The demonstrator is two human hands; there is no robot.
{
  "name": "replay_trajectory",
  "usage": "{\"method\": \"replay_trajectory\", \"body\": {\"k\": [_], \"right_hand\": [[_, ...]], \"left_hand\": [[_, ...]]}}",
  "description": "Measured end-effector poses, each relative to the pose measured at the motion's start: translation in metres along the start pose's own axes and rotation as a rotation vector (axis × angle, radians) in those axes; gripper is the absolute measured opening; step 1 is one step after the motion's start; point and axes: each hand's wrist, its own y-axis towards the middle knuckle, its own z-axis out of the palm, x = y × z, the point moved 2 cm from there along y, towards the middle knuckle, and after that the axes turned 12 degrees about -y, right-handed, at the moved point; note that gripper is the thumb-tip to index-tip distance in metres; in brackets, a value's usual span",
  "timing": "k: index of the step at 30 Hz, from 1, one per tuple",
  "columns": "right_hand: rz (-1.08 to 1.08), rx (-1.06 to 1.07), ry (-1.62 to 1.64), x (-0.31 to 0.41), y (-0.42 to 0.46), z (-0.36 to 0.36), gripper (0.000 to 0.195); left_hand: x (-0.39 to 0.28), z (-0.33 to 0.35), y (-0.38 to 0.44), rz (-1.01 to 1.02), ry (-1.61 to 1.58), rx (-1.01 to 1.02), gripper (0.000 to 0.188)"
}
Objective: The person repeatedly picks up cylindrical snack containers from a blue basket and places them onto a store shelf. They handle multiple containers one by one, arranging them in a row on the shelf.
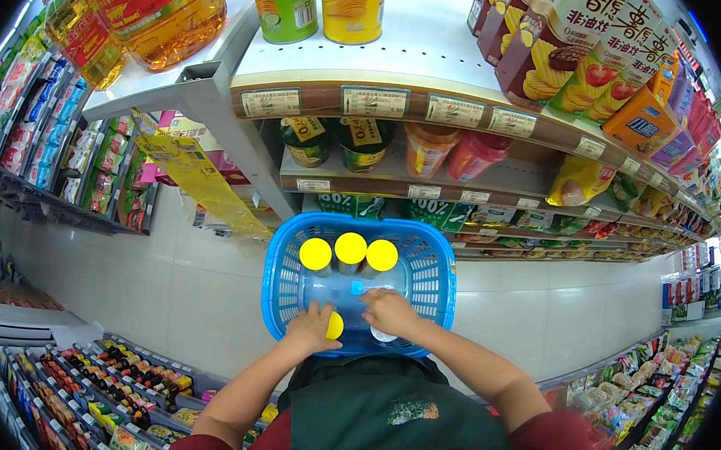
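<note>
A blue plastic shopping basket [448, 281] is in front of my body, below the shelves. Inside it, three containers with yellow lids [350, 249] stand in a row along the far side. My left hand [310, 328] is in the near left part of the basket, its fingers around another yellow-lidded container [334, 325]. My right hand [389, 312] is over the near right part with curled fingers, above a round white-topped item [382, 334] that it partly hides. Whether it touches that item cannot be told. A small light-blue piece [357, 287] lies near my right fingertips.
A store shelf [429, 58] ahead holds a green canister [285, 6], a yellow canister [354, 4] and snack boxes [565, 27]. Oil bottles [156, 24] stand at the upper left. A yellow hanging strip [199, 178] is beside the shelf post [250, 138]. Stocked racks [119, 407] line the lower left.
</note>
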Motion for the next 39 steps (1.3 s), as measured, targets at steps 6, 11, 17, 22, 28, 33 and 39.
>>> {"method": "replay_trajectory", "body": {"k": [6, 11, 17, 22, 28, 33, 39], "right_hand": [[-0.075, 0.215, -0.070, 0.010, 0.021, 0.045, 0.058], [-0.063, 0.208, 0.145, 0.006, 0.033, 0.032, 0.077], [-0.057, 0.019, 0.301, 0.032, 0.036, -0.022, 0.089], [0.056, -0.057, 0.431, 0.041, 0.030, -0.089, 0.088], [-0.178, -0.401, 0.395, 0.094, 0.024, -0.272, 0.087], [-0.504, -0.838, 0.182, 0.125, 0.051, -0.394, 0.081], [-0.550, -0.804, 0.415, 0.127, 0.112, -0.453, 0.073]], "left_hand": [[0.009, 0.024, 0.011, 0.005, -0.152, -0.143, 0.084], [0.003, -0.048, 0.004, 0.019, -0.316, -0.203, 0.079], [-0.008, -0.113, -0.015, 0.211, -0.371, -0.197, 0.082], [-0.043, -0.159, -0.055, 0.490, -0.881, -0.214, 0.094], [-0.082, -0.223, -0.109, 0.853, -0.929, -0.521, 0.115], [-0.133, -0.314, -0.147, 1.170, -0.935, -0.651, 0.082], [-0.140, -0.394, -0.122, 1.230, -0.685, -0.895, 0.068]]}}
